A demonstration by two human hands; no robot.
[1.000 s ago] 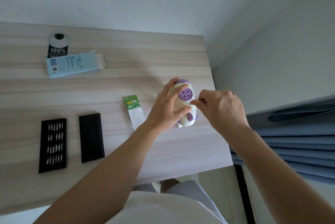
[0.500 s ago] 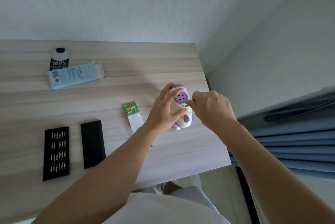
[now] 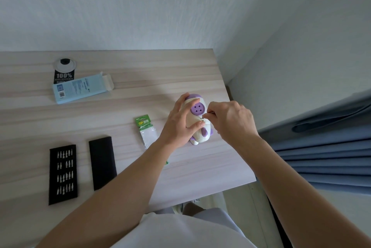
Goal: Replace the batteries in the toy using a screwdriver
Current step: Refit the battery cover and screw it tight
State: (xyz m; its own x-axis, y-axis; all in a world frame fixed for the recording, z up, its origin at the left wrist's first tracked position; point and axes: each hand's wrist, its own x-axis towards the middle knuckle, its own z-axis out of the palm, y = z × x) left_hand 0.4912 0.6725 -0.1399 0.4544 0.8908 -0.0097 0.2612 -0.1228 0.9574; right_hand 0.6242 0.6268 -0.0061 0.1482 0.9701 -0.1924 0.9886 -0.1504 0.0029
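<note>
A white and purple toy point(image 3: 197, 119) lies on the wooden table point(image 3: 120, 107) near its right edge. My left hand point(image 3: 180, 123) grips the toy from the left, thumb on its body and fingers over its top. My right hand point(image 3: 230, 121) pinches a thin metal screwdriver point(image 3: 205, 116), whose tip meets the toy just below the purple round part. Most of the screwdriver is hidden in my fingers. A green-topped battery pack point(image 3: 146, 132) lies left of the toy.
A black tray of screwdriver bits point(image 3: 63, 173) and its black lid point(image 3: 102, 162) lie at the front left. A light blue box point(image 3: 80, 88) and a black tag point(image 3: 63, 73) sit further back. Blue curtains point(image 3: 325, 151) hang right of the table edge.
The camera view has shifted slightly, so everything sits lower in frame. Both hands stay on the toy; the right hand's fingers have shifted a little at the screwdriver.
</note>
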